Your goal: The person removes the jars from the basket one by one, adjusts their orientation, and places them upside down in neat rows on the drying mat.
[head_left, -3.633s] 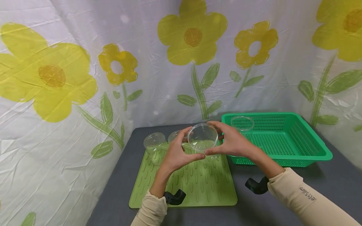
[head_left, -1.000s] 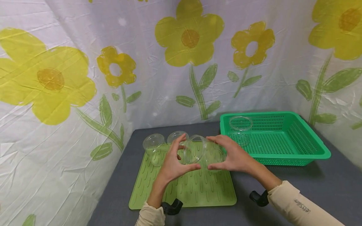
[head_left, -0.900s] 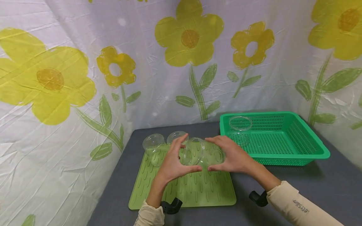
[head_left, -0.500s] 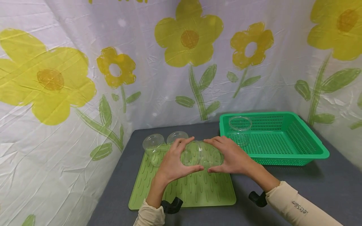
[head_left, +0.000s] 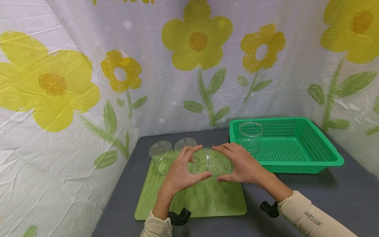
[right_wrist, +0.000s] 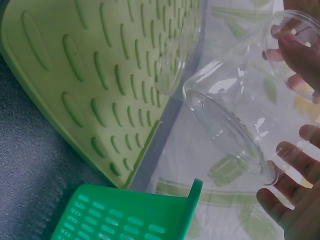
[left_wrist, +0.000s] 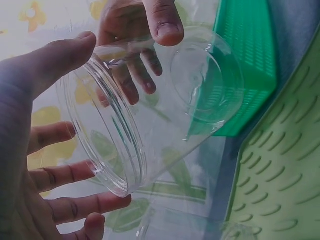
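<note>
Both hands hold a clear, see-through cup [head_left: 217, 163] on its side above the green mat. Its ridged rim points left and its base right. My left hand [head_left: 181, 169] grips the rim end; in the left wrist view its thumb lies over the rim [left_wrist: 107, 125] with the fingers below. Around the base end, my right hand [head_left: 244, 163] curls its thumb and fingers; the right wrist view shows fingertips at the base edge [right_wrist: 227, 132]. Two similar clear cups, a left one [head_left: 161, 149] and a right one [head_left: 186, 142], stand at the mat's back left.
The ridged green mat [head_left: 204, 200] lies on a dark grey table [head_left: 118, 204]. To the right stands a green perforated basket [head_left: 299, 163], with another clear cup [head_left: 251, 136] at its left end. A flower-printed curtain [head_left: 165, 92] encloses the back and sides.
Earlier the cup's opening faced the camera; it has since been lowered and turned on its side, rim to the left. Over the last half second it turned slightly further, hands nearly still.
</note>
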The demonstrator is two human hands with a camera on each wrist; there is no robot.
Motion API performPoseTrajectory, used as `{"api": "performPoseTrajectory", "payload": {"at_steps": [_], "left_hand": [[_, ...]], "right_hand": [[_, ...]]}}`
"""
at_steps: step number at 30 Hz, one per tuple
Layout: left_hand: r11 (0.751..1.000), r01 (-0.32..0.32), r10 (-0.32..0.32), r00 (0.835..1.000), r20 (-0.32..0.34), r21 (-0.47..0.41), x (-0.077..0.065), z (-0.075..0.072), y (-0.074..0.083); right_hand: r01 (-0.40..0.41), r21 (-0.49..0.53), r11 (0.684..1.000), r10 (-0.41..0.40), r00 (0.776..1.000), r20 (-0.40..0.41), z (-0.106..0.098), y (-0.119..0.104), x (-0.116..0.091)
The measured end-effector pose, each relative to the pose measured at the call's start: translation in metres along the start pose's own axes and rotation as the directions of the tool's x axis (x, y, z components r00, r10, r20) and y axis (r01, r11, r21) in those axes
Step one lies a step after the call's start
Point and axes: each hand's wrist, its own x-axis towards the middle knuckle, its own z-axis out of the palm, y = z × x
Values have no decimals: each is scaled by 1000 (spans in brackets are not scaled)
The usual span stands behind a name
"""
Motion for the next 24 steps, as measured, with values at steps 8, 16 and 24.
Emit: {"api": "performPoseTrajectory", "payload": {"at_steps": [8, 16, 24], "left_hand": [[996, -19, 14, 999, -49, -87, -4, 1, -5], [988, -8, -1, 998, -58, -153, -9, 2, -10], [973, -15, -12, 994, -112, -231, -12, 0, -17]], "right_hand": [[-19, 11, 1000, 20, 1000, -15, -3, 2, -1], [-71, 80, 994, 72, 997, -5, -9, 7, -2], [-191, 243, 951, 188, 982, 35, -12, 16, -6]]}}
